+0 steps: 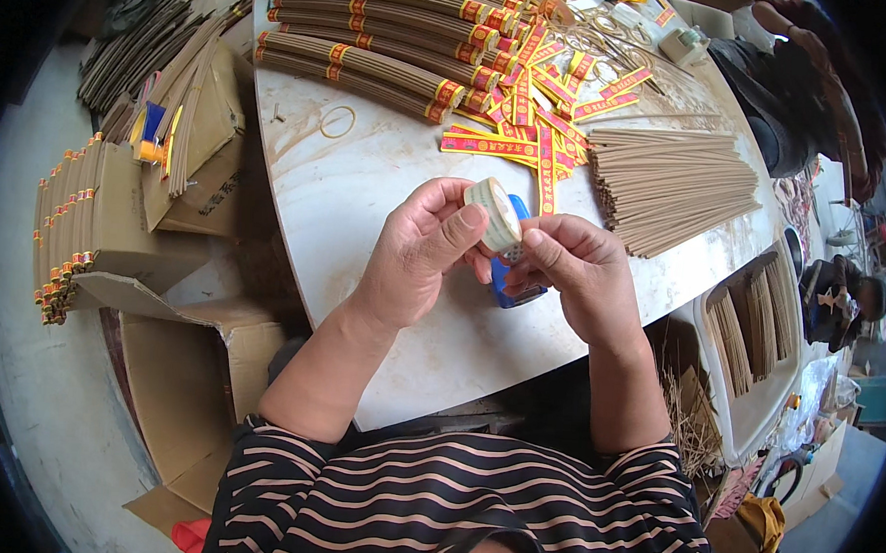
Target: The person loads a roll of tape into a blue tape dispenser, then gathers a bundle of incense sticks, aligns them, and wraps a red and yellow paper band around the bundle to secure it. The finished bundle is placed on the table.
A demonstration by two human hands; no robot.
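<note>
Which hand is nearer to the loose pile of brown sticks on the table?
Right. The right hand is just to the lower left of the stick pile; the left hand is farther left, holding the tape roll.

The tape roll is smooth, shiny, see-through plastic. The blue holder is hard plastic. The white counter looks smooth, with dusty smears. The far strips look like paper. The sticks on the right look dry, matt and rough. The left box is dull cardboard. The near shirt is soft cloth.
</note>
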